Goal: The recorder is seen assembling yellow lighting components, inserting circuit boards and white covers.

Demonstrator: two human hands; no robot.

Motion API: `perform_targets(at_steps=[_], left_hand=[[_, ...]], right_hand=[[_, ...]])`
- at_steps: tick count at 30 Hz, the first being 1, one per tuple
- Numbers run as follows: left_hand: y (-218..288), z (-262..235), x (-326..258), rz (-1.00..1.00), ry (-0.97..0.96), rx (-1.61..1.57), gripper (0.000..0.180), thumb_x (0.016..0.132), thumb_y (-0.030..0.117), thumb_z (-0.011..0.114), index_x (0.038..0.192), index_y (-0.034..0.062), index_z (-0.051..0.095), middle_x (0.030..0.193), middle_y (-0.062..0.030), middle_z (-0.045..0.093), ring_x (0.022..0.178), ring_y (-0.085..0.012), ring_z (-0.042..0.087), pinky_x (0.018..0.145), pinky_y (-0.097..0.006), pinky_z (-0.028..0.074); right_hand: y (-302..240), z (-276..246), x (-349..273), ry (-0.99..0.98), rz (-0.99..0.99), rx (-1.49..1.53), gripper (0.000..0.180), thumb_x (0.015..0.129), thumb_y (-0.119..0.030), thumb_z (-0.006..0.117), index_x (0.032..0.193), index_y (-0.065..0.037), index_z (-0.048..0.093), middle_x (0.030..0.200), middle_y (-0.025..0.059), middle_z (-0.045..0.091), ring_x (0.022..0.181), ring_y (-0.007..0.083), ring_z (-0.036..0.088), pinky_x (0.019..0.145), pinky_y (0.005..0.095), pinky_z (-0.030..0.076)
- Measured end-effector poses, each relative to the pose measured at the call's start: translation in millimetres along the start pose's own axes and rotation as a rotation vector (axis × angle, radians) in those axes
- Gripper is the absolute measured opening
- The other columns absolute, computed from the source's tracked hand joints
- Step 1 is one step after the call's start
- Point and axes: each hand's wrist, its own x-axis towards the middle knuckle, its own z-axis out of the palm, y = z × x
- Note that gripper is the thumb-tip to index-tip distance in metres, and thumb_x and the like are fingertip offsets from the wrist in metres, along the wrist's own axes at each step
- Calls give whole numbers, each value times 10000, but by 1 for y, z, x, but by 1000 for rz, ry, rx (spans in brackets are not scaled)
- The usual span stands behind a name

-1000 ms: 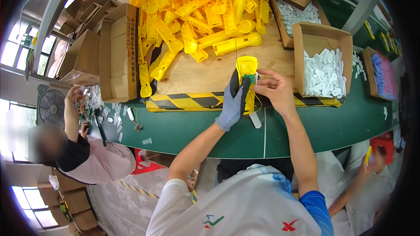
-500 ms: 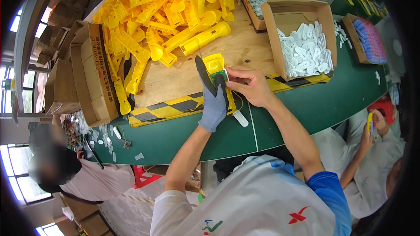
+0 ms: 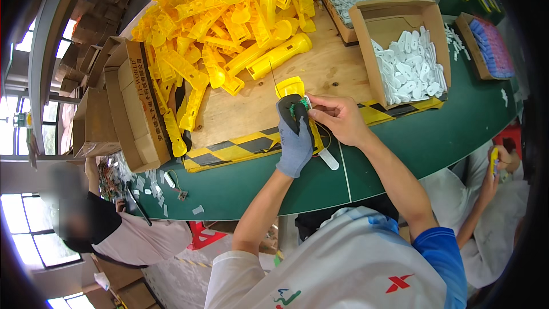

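My left hand, in a grey glove with dark fingers, is closed round a yellow plastic shell. The shell's wide end sticks out beyond the fingertips. A green circuit board sits in the shell, partly covered by the gloved fingers. My bare right hand pinches a small white piece at the board's right edge; the fingertips hide most of it. A thin wire loops out below, and a flat white strip hangs beside the shell. One thin dark line rises from near the gloved fingers.
Yellow shells are heaped on a wooden board edged with striped tape. A carton of white parts stands right, an open carton left. Small loose parts lie on the green table. Co-workers sit at both sides.
The gloved fingers, stretched along the shell before, have curled in over the circuit board. The thin dark line now shows above the glove. The whole view has shifted slightly.
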Motion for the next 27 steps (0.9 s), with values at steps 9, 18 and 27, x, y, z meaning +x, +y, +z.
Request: perform_targets(at_steps=[9,18,27], left_hand=[[3,-5,-1,-72,-41,-188,327,925,-67,423,1232,46,417,1144,-115,503,1062,-187,510,940,-304,435],[2,1,2,-110,-52,-296,311,910,-61,456,1198,51,416,1121,-95,498,1043,-176,507,927,-299,436],[5,-9,-3,-150,80,-293,320,925,-36,494,1242,7,476,1113,-116,604,1010,-190,578,877,-321,489]], right_hand=[[5,2,2,3,-8,8,377,933,-26,624,1301,31,567,1182,99,670,993,94,632,891,244,523],[7,-2,0,23,-84,-12,368,922,1,625,1286,31,582,1172,105,677,976,81,622,845,236,524],[-6,29,-8,46,-366,-496,506,889,-169,626,1305,97,517,1319,270,558,1251,366,533,1060,386,391]])
